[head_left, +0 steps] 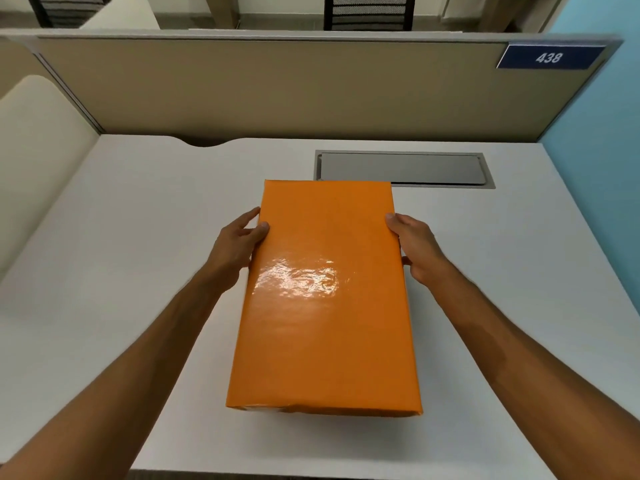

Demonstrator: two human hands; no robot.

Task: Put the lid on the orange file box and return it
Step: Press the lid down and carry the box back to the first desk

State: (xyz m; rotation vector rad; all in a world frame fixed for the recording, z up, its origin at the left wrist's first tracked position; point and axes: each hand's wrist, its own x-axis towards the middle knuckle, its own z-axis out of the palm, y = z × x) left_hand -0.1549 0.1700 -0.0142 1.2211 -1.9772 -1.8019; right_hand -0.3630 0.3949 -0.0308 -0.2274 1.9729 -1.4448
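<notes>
The orange file box (325, 306) fills the middle of the view, its glossy lid on top and covering it fully. It lies lengthwise away from me above the white desk (138, 220); a shadow shows under its near end. My left hand (239, 247) grips its left side near the far end, thumb on the lid. On the opposite side, my right hand (415, 247) holds the right edge, thumb on top as well. The fingers of both hands are hidden beneath the box.
A grey metal cable hatch (433, 168) is set into the desk just behind the box. A beige partition (277, 91) with a blue "438" sign (549, 57) closes the far edge. A cream panel (38, 140) stands at the left, a light blue wall (602, 168) at the right.
</notes>
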